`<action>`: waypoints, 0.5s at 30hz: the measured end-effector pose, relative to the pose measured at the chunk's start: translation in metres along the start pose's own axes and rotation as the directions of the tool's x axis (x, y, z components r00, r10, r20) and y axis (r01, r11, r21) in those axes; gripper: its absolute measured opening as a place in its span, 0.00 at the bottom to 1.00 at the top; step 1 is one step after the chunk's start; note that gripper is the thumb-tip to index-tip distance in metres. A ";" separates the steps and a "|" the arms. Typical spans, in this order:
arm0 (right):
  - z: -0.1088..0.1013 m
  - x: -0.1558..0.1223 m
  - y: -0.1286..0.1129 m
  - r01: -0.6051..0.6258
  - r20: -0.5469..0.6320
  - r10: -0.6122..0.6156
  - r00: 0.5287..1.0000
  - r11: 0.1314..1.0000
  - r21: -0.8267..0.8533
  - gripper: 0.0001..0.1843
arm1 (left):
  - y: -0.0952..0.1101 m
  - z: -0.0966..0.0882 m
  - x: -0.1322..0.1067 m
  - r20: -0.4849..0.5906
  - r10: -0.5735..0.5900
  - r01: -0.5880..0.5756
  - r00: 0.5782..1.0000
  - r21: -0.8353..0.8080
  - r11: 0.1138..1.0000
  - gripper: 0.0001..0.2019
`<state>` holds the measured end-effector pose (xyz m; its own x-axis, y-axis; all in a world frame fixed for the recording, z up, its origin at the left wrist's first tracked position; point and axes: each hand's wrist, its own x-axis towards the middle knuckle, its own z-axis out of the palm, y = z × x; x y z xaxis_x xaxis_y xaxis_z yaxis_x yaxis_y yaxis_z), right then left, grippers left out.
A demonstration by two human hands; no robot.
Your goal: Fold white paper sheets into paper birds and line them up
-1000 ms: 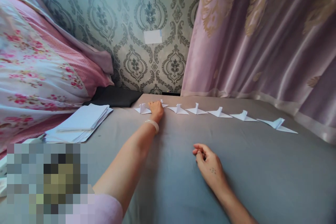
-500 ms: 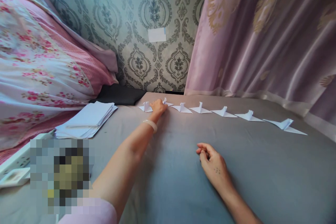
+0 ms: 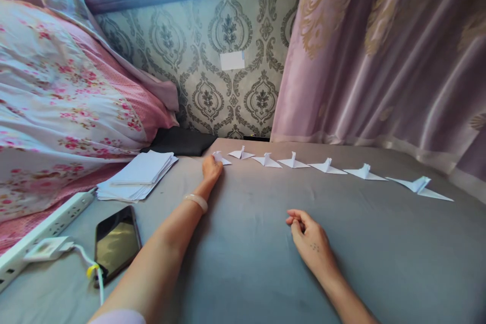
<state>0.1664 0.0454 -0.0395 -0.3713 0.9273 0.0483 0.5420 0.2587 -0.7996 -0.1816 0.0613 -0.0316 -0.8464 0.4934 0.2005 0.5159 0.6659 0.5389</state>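
Observation:
A row of several white folded paper birds runs across the far part of the grey-covered surface, from a leftmost paper bird [image 3: 225,161] to a larger paper bird [image 3: 419,186] at the right. My left hand [image 3: 212,168] is at the leftmost one, fingers closed on its near side and partly hiding it. Just right of that hand stands a second paper bird [image 3: 242,153], untouched. My right hand [image 3: 309,238] rests on the cloth nearer to me, its fingers loosely curled in with nothing visible in them.
At the left lie a stack of white paper [image 3: 136,174], a black flat item [image 3: 182,142], a phone [image 3: 117,243] and a white power strip [image 3: 64,220] with a plugged-in charger [image 3: 49,249]. Floral bedding [image 3: 76,111] and a pink curtain [image 3: 341,61] flank the patterned wall.
My left hand has moved left from the second paper bird to the leftmost one. The view has tilted slightly upward, showing more window. My right hand keeps its pose.

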 end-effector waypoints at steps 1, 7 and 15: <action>0.000 0.000 0.000 0.000 0.000 0.000 1.000 1.000 0.002 0.17 | 0.001 0.003 0.002 0.017 0.020 -0.020 1.000 -0.006 1.000 0.12; 0.000 0.001 0.006 0.006 0.007 -0.007 1.000 1.000 0.007 0.18 | 0.012 0.017 0.009 0.041 0.076 -0.073 0.996 -0.057 0.996 0.17; 0.001 0.003 0.008 0.027 0.007 -0.027 1.000 1.000 0.016 0.19 | 0.011 0.017 0.009 0.025 0.050 -0.048 0.998 -0.088 0.995 0.17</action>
<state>0.1693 0.0497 -0.0467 -0.3912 0.9180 0.0657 0.5197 0.2792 -0.8074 -0.1811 0.0823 -0.0381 -0.8158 0.5402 0.2064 0.5421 0.5901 0.5983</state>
